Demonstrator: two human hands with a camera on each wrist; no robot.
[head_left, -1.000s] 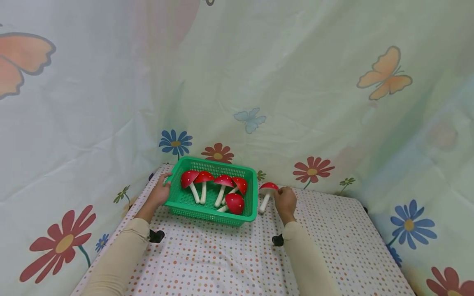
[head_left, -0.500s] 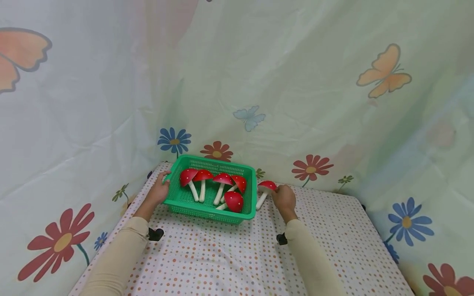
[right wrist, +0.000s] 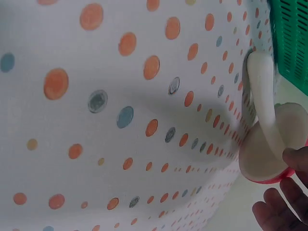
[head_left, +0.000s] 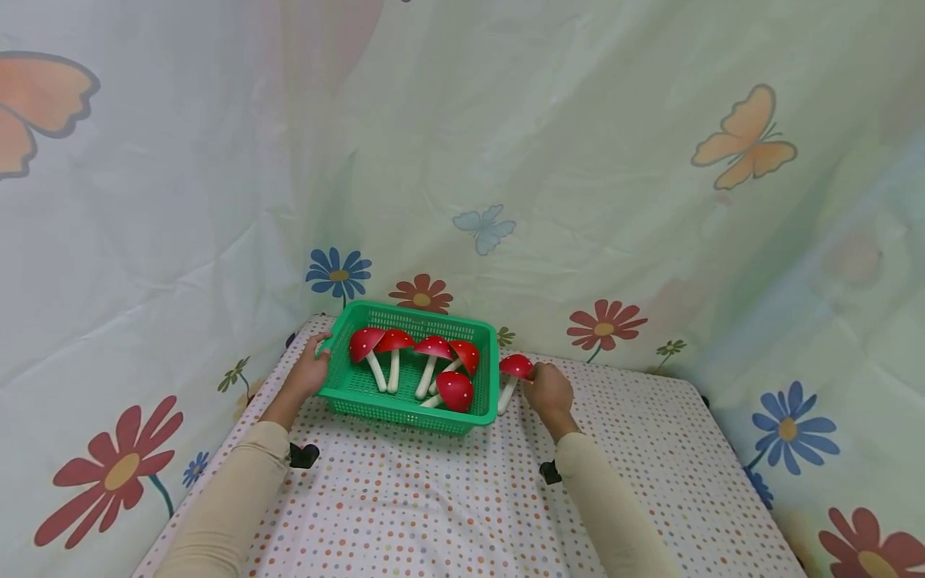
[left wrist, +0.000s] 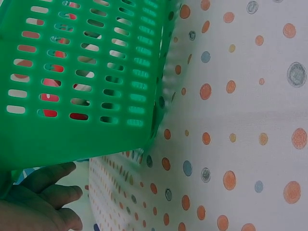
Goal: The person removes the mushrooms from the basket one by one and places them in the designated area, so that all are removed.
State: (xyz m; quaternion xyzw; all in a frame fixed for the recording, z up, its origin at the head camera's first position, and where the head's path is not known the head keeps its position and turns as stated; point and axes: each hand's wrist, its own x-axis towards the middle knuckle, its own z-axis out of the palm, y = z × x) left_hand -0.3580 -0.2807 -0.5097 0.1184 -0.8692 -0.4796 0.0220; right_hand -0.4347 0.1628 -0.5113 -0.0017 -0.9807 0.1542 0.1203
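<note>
A green plastic basket (head_left: 405,417) with slotted walls stands toward the back of the table, several red-capped toy mushrooms (head_left: 435,348) lying in it. My left hand (head_left: 309,371) grips the basket's left end at the rim; in the left wrist view its fingers (left wrist: 60,195) curl by the basket's end wall. Just outside the right end is another toy mushroom (head_left: 516,366), red cap with white dots and a white stem. My right hand (head_left: 549,389) pinches the edge of that cap. The right wrist view shows the cap's pale hollow underside, with the stem (right wrist: 262,86) slanting toward the basket.
A white cloth with coloured dots covers the table (head_left: 405,498). Hanging fabric (head_left: 578,201) printed with flowers and butterflies rises close behind the basket and along both sides.
My right hand has moved slightly left with the toy mushroom, whose stem now tilts more and sits closer to the basket. The left hand stays on the basket.
</note>
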